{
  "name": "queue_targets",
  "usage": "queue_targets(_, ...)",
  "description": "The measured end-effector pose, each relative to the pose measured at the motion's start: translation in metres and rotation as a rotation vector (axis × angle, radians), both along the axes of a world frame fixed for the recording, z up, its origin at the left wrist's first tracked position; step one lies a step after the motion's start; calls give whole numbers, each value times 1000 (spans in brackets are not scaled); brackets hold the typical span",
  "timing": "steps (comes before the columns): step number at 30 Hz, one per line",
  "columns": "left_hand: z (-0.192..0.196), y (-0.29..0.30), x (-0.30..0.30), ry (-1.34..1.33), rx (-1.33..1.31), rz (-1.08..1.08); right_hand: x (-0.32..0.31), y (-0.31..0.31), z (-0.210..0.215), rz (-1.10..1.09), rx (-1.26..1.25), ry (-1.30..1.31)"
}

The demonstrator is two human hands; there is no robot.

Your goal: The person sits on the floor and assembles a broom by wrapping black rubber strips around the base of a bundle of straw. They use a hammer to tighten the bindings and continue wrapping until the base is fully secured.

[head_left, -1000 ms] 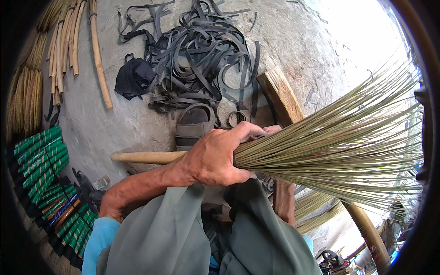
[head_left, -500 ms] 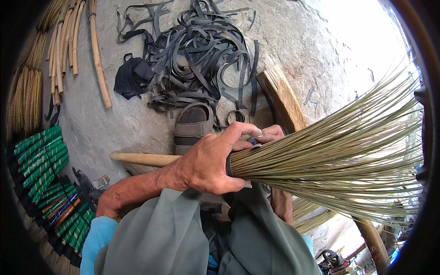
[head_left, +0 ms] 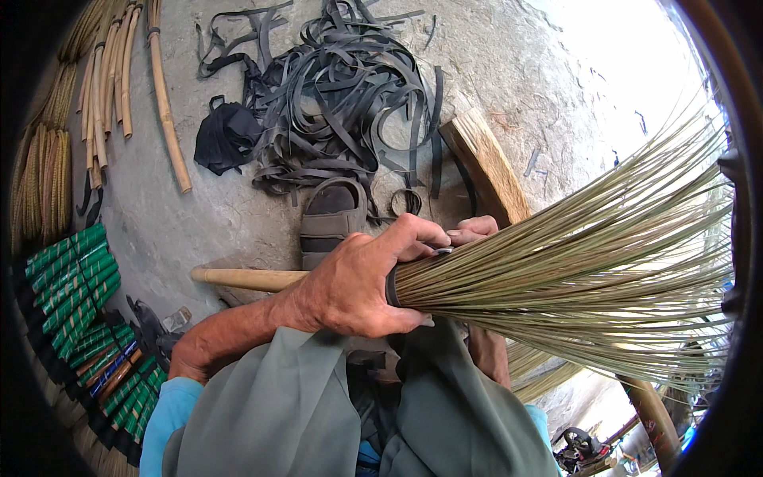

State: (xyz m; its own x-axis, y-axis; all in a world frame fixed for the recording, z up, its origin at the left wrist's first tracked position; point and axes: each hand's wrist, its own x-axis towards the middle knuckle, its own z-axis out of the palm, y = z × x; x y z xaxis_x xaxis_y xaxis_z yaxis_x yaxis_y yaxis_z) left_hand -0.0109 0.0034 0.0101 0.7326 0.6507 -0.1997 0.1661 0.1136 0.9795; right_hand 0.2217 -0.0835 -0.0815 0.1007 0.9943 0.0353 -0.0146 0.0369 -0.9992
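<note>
Apparently mid-binding, the left hand (head_left: 362, 282) clasps the broom (head_left: 556, 262) at its band (head_left: 392, 286); right hand (head_left: 475, 229), grip unclear; next likely needs steady tension.

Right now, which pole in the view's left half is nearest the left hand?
The pole running behind the left hand's wrist; the other poles lie apart, at upper left.

Through my link I take this for a small craft workshop, judging by the materials strewn over its rough grey floor (head_left: 230, 226). At upper middle I see black strips (head_left: 350, 99) heaped in a tangle; at upper left, bamboo canes (head_left: 126, 79) lie in a row. Green-wrapped rods (head_left: 71, 274) stack up at lower left, and a broom-like spray of dry bristles (head_left: 572, 254) fills the right, near a squared wooden block (head_left: 486, 167).
</note>
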Motion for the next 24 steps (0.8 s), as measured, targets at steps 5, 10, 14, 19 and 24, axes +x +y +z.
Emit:
queue_targets(5,0,1,0,5,-34,-38,1,-2,4,-27,2,-118)
queue_targets(10,-4,1,2,-25,-51,-25,7,-9,-7,-44,-2,-73)
queue_targets(14,-12,2,3,1,-51,-32,8,-24,-17,-69,-202,133)
queue_targets(19,-51,18,17,144,119,39,1,-31,-21,-116,-482,-92)
queue_targets(24,-105,40,33,247,159,137,3,-26,-1,-27,-393,-475)
